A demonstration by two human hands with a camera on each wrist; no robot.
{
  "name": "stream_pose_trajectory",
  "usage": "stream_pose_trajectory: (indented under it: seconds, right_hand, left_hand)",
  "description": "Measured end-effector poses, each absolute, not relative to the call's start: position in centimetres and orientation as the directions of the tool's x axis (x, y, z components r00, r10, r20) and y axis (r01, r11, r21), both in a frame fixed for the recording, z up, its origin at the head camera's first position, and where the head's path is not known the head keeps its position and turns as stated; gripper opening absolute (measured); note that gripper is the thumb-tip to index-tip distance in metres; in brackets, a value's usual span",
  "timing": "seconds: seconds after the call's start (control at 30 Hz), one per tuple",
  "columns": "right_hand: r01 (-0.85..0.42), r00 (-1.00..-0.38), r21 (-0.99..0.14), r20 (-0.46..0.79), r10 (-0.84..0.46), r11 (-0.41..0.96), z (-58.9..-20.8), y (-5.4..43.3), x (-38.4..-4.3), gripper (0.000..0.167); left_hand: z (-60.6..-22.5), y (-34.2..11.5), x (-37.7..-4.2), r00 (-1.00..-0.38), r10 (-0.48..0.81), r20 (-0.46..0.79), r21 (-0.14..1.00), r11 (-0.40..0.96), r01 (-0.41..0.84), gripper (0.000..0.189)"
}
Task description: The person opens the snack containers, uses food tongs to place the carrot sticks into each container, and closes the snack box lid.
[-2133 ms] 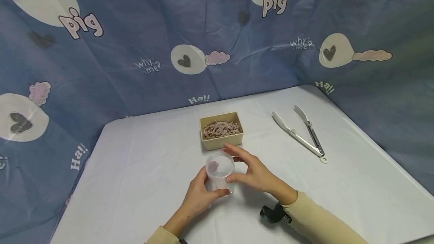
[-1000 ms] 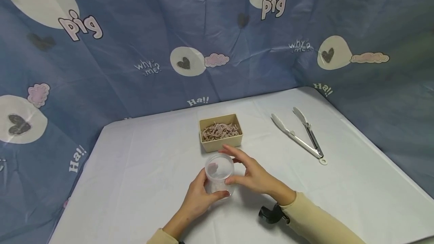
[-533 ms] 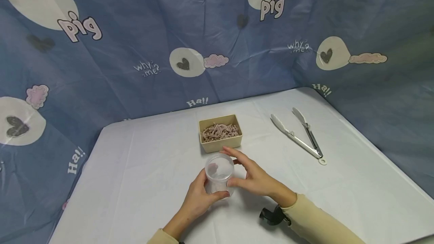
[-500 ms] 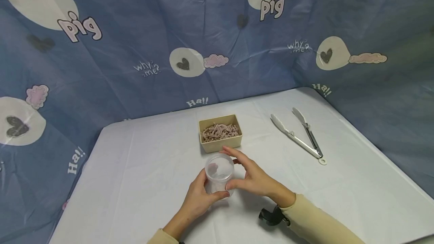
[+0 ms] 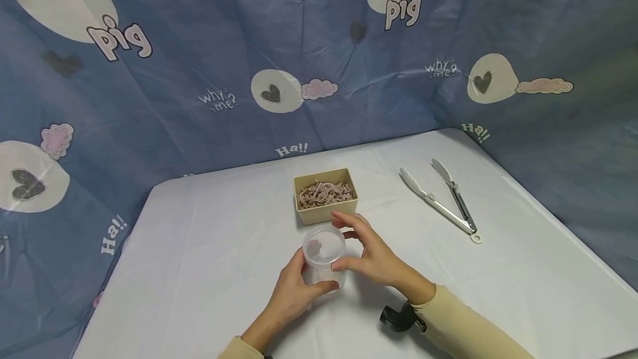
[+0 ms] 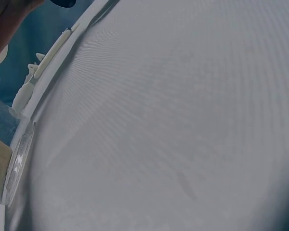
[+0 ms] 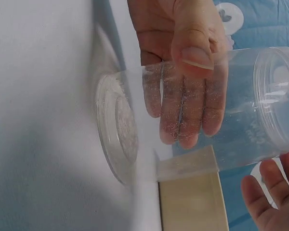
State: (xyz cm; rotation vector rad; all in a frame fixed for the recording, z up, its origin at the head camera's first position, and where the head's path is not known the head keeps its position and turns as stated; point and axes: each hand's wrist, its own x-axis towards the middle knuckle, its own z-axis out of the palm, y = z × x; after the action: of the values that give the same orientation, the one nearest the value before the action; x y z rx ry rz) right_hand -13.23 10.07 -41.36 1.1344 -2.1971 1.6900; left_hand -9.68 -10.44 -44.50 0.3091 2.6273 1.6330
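Observation:
A clear plastic jar (image 7: 241, 130) stands upright on the white-covered table, and I see through its wall. My left hand (image 5: 293, 287) holds the jar low around its body, thumb across the near side. In the right wrist view the left hand's fingers (image 7: 190, 103) show through the plastic. Around the jar's clear round lid (image 5: 325, 245) my right hand (image 5: 371, 254) has its thumb at the near edge and bent fingers at the far right. The right wrist view shows those right fingertips (image 7: 272, 175) at the lid's rim. The left wrist view shows mostly tablecloth, with the jar's base (image 6: 19, 163) at the left.
Just behind the jar sits a beige rectangular box (image 5: 326, 215) with pinkish-brown strands (image 5: 326, 194) inside. Metal tongs (image 5: 443, 209) lie spread at the right. A blue printed cloth (image 5: 319, 121) hangs behind the table (image 5: 214, 248).
The right hand's fingers have shifted slightly around the lid, and its thumb has moved along the near edge. The left hand and the jar stay in place.

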Motion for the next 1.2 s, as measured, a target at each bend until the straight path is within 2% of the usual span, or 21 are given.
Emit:
stream_pose_trajectory:
  seconds: [0.17,0.37,0.8,1.07,1.2]
  right_hand:
    - [-0.639,-0.687,-0.766,0.527,-0.5,0.071,-41.4,10.3,-13.1,0.082]
    - [-0.604,-0.728,-0.779,0.456,-0.512,0.166,-41.0,9.4,-12.7,0.091]
    - [-0.56,-0.761,-0.806,0.409,-0.503,0.192,-40.3,8.8,-12.7,0.087]
    - [-0.56,-0.757,-0.825,0.471,-0.454,0.079,-39.9,9.1,-12.8,0.082]
    - [-0.491,-0.806,-0.871,0.458,-0.376,-0.009,-39.7,10.1,-13.0,0.072]
  left_hand:
    - [-44.5,-10.6,-9.8,-0.981,0.176,0.079,0.886,0.439,0.15,0.082]
    - [-44.4,-10.7,-9.6,-0.983,0.168,0.078,0.883,0.445,0.146,0.082]
    - [-44.3,-10.8,-9.6,-0.988,0.145,0.046,0.876,0.47,0.11,0.08]
    - [-44.5,-10.9,-9.4,-0.987,0.148,0.059,0.881,0.457,0.122,0.084]
    - [-44.5,-11.1,-9.4,-0.988,0.139,0.073,0.87,0.475,0.131,0.085]
